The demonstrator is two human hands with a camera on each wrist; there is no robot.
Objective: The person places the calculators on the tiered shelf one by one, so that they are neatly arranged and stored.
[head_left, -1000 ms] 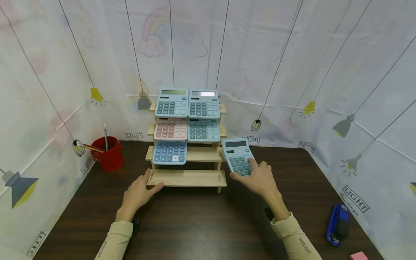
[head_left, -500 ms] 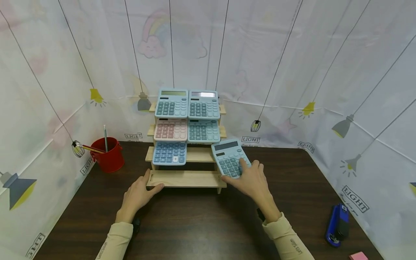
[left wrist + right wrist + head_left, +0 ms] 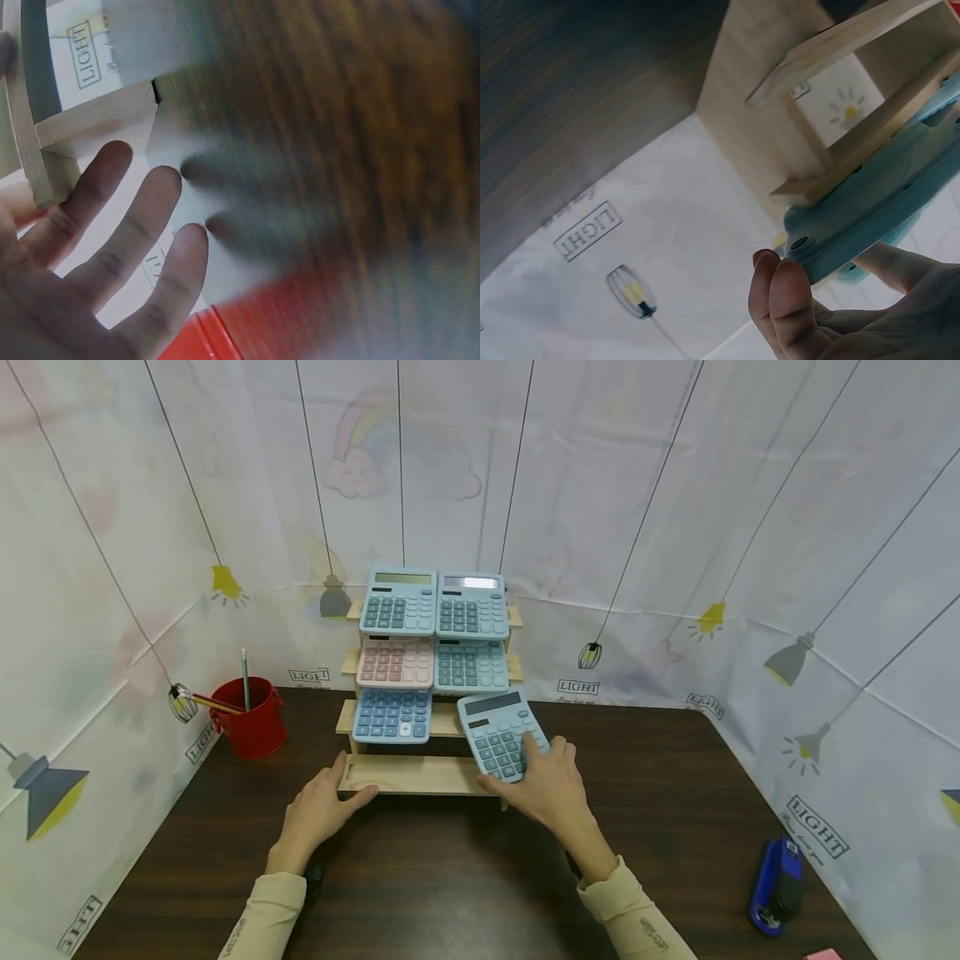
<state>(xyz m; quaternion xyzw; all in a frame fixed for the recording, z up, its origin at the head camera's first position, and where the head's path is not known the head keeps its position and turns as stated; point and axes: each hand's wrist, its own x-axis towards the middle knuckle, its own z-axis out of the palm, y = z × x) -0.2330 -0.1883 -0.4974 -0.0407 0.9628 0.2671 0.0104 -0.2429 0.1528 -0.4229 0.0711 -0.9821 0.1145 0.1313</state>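
A light-blue calculator (image 3: 502, 733) is tilted in my right hand (image 3: 549, 781), at the right end of the stepped wooden stand (image 3: 420, 772). My thumb holds its lower left edge, and one finger lies over its keys. In the right wrist view, the calculator's underside (image 3: 862, 210) shows close to the stand's step, with two fingertips (image 3: 780, 277) at its corner. My left hand (image 3: 318, 806) touches the left end of the lowest step, thumb along the front edge. The left wrist view shows its fingers (image 3: 150, 217) extended beside the stand's leg (image 3: 97, 120).
Above, the stand bears light-blue calculators (image 3: 472, 606), a pink one (image 3: 396, 662) and a darker blue one (image 3: 392, 716). A red bucket (image 3: 255, 727) with pencils stands left. A blue stapler (image 3: 778, 885) and a pink block (image 3: 822, 954) lie right. A patterned curtain (image 3: 637, 527) hangs behind.
My right hand has moved left with the light-blue calculator, from beside the stand to over its right end, and the calculator is turned more anticlockwise. My left hand has stayed in place.
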